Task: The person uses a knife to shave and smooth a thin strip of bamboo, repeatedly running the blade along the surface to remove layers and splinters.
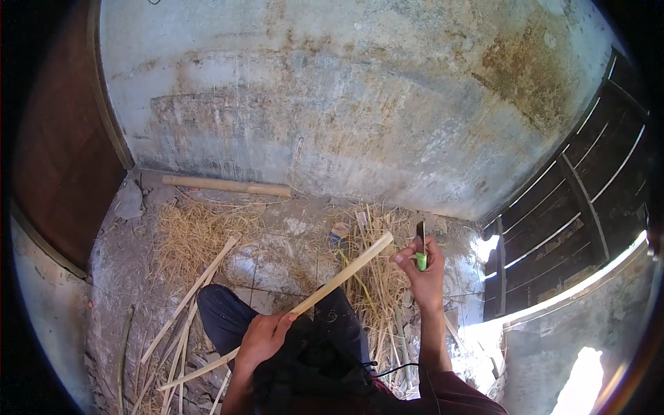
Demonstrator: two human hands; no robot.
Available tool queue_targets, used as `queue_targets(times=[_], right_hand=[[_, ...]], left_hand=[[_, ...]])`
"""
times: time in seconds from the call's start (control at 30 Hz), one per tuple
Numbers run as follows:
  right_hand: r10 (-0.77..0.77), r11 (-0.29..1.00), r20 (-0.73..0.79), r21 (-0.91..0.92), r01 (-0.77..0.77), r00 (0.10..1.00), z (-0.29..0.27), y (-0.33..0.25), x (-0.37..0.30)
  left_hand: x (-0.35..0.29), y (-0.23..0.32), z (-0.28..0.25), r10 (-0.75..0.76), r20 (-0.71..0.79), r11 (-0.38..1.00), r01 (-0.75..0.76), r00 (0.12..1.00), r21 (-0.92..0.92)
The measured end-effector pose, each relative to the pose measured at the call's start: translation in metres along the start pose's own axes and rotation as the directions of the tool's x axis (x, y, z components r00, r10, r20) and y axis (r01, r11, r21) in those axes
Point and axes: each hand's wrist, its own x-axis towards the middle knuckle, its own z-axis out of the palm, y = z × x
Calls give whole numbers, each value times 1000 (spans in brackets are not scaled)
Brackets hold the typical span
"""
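Strip (344, 274) slants across the legs (227, 317), left hand (263, 337) closed around it, far end just left of the right hand (425, 275). Right hand grips green-handled knife (421, 262), blade pointing toward wall (311, 111). Shavings (197, 238) heaped on floor (268, 278); pole (228, 185) lies near wall.

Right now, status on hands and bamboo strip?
Left hand gripping pale bamboo strip. Right hand holding green-handled knife, blade forward. Straw-like shavings ahead, none visibly on strip.

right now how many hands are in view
2: the left hand is at lower centre, around the long pale strip; the right hand is farther right and higher, holding the green-handled knife. No others show.
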Motion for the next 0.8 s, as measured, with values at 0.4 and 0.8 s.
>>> queue_targets(times=[0.4,0.8], right_hand=[[20,944,-218,326,54,976,-68,-18,1],[-204,860,-150,-500,103,967,-67,-19,1]], left_hand=[[-3,-8,-9,80,51,996,-81,995,22],[4,5,1,102,86,994,-99,991,-33]])
